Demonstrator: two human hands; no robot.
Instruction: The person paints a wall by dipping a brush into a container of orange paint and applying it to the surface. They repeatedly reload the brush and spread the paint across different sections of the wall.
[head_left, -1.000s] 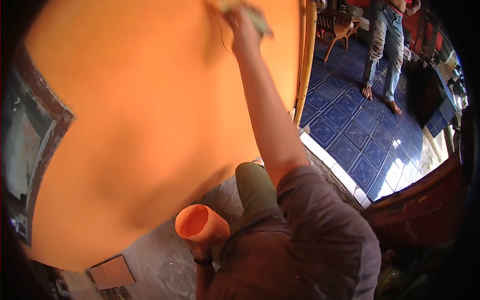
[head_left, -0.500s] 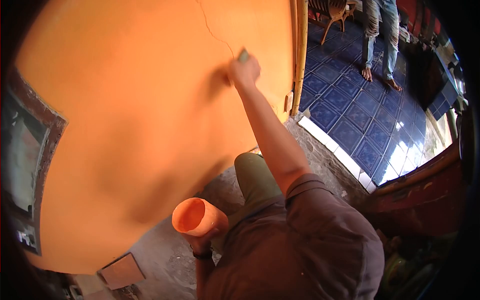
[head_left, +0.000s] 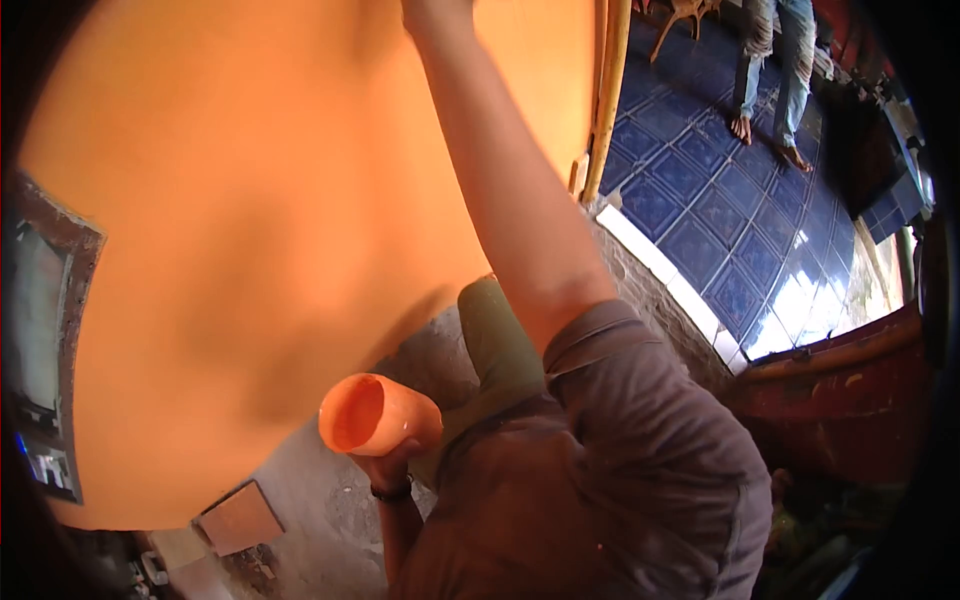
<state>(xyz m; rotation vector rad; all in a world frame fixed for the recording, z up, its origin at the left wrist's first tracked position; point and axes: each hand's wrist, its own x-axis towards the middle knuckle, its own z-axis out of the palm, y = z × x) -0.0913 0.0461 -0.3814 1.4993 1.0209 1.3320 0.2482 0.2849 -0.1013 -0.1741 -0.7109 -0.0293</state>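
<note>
My left hand (head_left: 388,462) grips an orange plastic cup (head_left: 410,415) from below, low in front of my body. The cup is tilted, its wide mouth turned toward the wall, with orange inside. My right arm stretches up along the orange wall (head_left: 250,200). Only the base of my right hand (head_left: 437,12) shows at the top edge; its fingers and anything in them are out of frame. A shadow of the arm falls on the wall beside it.
A framed window (head_left: 45,310) is set in the wall at left. A bamboo pole (head_left: 607,110) edges the doorway. Beyond it, a person in ripped jeans (head_left: 793,80) stands barefoot on blue floor tiles (head_left: 690,215). A square brown tile (head_left: 242,520) lies by the wall's foot.
My right hand has moved up the wall, from beside a crack with a small greenish thing in it, to the top edge. The cup has shifted slightly left and up in view.
</note>
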